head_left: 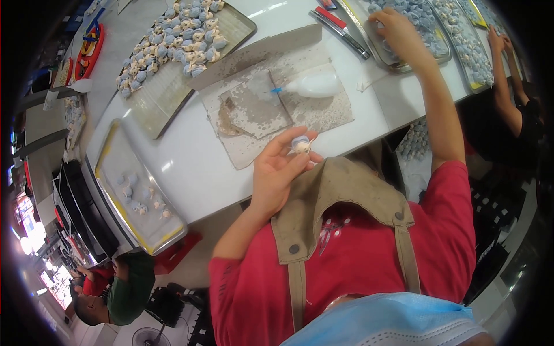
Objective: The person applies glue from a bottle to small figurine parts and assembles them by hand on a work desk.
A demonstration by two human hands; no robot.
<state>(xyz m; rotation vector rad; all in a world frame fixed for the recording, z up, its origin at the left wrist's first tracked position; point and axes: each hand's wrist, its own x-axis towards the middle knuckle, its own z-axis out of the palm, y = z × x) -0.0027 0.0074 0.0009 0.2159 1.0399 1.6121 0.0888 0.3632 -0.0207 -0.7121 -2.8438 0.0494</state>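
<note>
Pale blue and pleated, a face mask (381,323) looms nearest, and past the tan apron (358,179) runs a broad white table (202,179). Biggest on it, from where I stand, are the trays: the crowded tray (156,109) toward the far left, blue-and-cream pieces (190,40) packed across much of it; the sparse tray (154,225) nearer, with only a few lying loose; and the right tray (378,56), heaped with blue-grey parts (418,29). Between them lies a spattered cardboard sheet (323,118). The right hand (398,34) reaches over the right tray, fingers curled down by the heap; whether they pinch anything I cannot tell. The left hand (277,170) hangs over the table's near edge. A white bottle (317,84) lies on the cardboard, its blue tip pointing left. Smallest, pinched between the left thumb and fingers, is a single blue-and-cream figure (300,144). My reading is that the step in hand is a fetch: one figure held ready while the other hand picks among the parts. The next move, I'd say, calls for drawing out one part without dragging its neighbours, the left pinch staying light.
</note>
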